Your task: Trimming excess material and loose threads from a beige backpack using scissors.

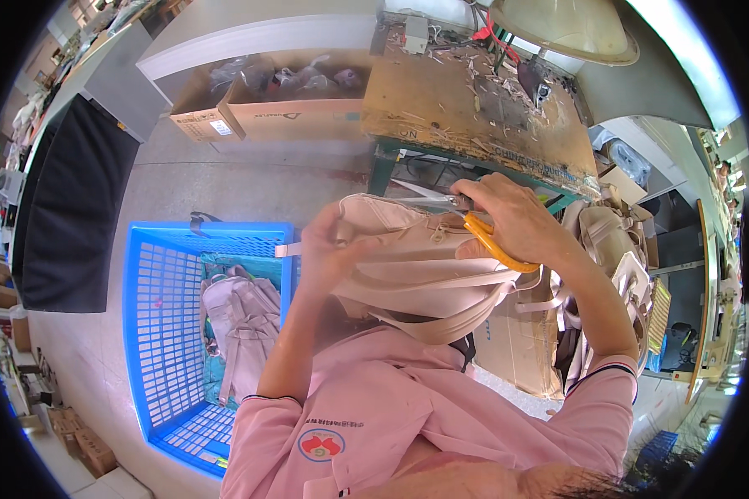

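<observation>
A beige backpack (pixel 441 287) sits before the person's pink-shirted torso, between the blue plastic crate (pixel 168 228) on the left and more beige bags (pixel 601 237) on the right, below the near edge of the debris-strewn tabletop (pixel 449 87). The left hand (pixel 334 249) grips its left end, near the crate's right rim; the right hand (pixel 516 220) holds orange-handled scissors (pixel 501 247), blades pointing left along the bag's far edge. Grey floor (pixel 225 179) stretches between the crate and the cardboard boxes (pixel 300 118). The left fingertips are partly hidden, the backpack's underside is out of sight, and whether it rests on the lap cannot be told.
</observation>
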The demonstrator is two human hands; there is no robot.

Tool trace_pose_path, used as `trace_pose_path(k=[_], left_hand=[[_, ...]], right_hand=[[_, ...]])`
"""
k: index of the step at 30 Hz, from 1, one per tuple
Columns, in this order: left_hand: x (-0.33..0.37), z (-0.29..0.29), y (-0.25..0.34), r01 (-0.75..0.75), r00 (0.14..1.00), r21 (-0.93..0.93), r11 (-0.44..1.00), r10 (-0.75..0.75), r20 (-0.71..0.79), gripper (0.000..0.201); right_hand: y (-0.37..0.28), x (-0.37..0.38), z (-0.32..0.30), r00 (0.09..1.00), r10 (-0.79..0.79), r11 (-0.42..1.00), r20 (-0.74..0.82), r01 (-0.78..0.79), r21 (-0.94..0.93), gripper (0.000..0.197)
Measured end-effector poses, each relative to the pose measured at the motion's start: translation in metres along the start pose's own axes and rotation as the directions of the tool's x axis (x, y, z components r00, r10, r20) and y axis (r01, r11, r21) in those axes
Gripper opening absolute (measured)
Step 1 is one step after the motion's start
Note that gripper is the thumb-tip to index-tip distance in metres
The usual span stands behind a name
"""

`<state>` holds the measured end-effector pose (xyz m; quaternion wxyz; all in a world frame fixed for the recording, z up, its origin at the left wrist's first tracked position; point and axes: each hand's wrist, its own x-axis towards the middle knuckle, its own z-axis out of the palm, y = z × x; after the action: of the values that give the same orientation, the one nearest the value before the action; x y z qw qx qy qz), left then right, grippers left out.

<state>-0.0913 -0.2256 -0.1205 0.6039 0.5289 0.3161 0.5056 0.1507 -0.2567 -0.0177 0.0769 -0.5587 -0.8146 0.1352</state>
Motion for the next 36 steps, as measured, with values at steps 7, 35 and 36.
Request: trace_pose_path(k=[7, 35, 36], left_hand=[[-0.002, 0.003, 0.002, -0.005, 1.0, 0.055, 0.998, 0.004, 0.015, 0.044], [-0.006, -0.005, -0.001, 0.052, 0.999, 0.041, 0.998, -0.051, -0.013, 0.041], [-0.007, -0.006, -0.001, 0.027, 1.0, 0.042, 0.999, -0.027, -0.015, 0.041]], right_hand=[[-0.006, 0.008, -0.001, 0.992, -0.08, 0.996, 0.098, 0.084, -0.04, 0.062], [-0.017, 0.023, 0.009, 0.981, -0.138, 0.99, 0.133, 0.141, -0.015, 0.052], [-0.016, 0.023, 0.011, 0.982, -0.142, 0.989, 0.126, 0.145, -0.011, 0.051]])
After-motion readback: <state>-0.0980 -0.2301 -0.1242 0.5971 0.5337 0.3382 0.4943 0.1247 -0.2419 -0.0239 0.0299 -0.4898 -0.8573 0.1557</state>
